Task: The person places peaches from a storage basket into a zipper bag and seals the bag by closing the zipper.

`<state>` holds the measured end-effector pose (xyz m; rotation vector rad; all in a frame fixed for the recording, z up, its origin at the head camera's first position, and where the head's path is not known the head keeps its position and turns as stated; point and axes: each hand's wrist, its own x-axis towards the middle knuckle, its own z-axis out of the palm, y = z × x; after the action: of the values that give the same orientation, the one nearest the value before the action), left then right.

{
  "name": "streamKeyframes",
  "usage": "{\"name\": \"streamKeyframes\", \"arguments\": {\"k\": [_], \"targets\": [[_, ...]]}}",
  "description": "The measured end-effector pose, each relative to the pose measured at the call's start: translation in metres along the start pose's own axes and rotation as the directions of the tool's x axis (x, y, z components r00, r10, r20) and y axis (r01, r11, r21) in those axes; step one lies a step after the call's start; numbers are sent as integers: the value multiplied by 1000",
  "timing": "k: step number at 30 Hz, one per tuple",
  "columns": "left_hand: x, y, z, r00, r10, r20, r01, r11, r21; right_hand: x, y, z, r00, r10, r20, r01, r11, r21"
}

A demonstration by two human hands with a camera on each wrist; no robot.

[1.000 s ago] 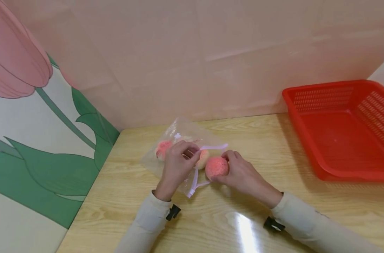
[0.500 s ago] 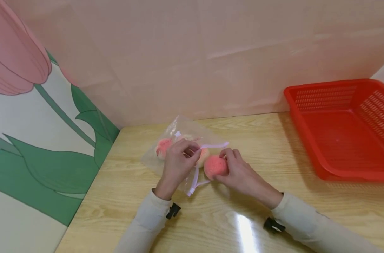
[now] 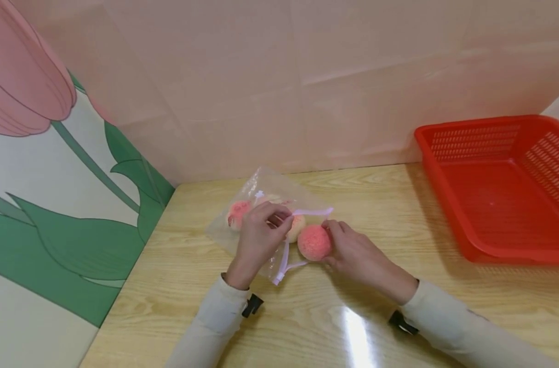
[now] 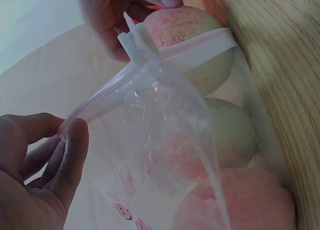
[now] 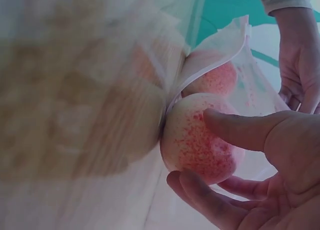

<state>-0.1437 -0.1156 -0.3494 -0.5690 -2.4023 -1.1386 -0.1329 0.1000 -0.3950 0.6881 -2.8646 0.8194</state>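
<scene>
In the head view my left hand [image 3: 261,232] pinches the upper edge of the mouth of a clear zip bag [image 3: 302,193] between thumb and fingertips. The bag lies on the table, its purple zip strip [image 3: 312,211] spread apart. Inside, a pink-and-cream peach [image 3: 238,212] rests at the far left, and another peach [image 3: 297,228] sits near the mouth, partly behind my left hand. My right hand [image 3: 359,253] holds a pinker peach [image 3: 314,243] at the bag's mouth. The right wrist view shows thumb [image 5: 240,127] and fingers on opposite sides of this peach.
A red plastic basket [image 3: 514,204] stands on the right of the wooden table [image 3: 169,306]. Behind the table rises a pink-covered wall [image 3: 279,92], and a tulip-painted panel [image 3: 77,245] borders the left side.
The right-hand peach has shifted slightly left against the bag's mouth. My right fingers have slid back from its top to its right side. The left hand keeps its pinch on the bag.
</scene>
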Motion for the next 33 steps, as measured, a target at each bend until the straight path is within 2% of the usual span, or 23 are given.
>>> {"name": "streamKeyframes", "arguments": {"k": [3, 9, 12, 19, 26, 30, 33], "targets": [[0, 1, 0, 1000, 2, -4, -2, 1000, 4, 3, -1, 0, 999, -13, -29, 13, 1000, -12], [1, 1, -1, 1000, 22, 0, -22, 1000, -1, 13, -5, 3, 999, 43, -31, -44, 999, -30], [1, 1, 0, 1000, 22, 5, -22, 1000, 0, 16, -7, 4, 998, 46, -33, -47, 999, -13], [2, 0, -1, 1000, 1, -2, -1, 1000, -1, 10, -7, 2, 995, -85, -43, 83, 996, -35], [4, -1, -2, 1000, 0, -16, 0, 1000, -6, 4, -6, -1, 983, -172, -62, 171, 985, -24], [3, -1, -2, 1000, 3, -14, -3, 1000, -22, 4, -5, 1, 970, -242, -31, 242, 970, -15], [3, -2, -2, 1000, 8, -18, -9, 999, -41, 3, -5, 2, 962, -269, 38, 268, 963, 21]]}}
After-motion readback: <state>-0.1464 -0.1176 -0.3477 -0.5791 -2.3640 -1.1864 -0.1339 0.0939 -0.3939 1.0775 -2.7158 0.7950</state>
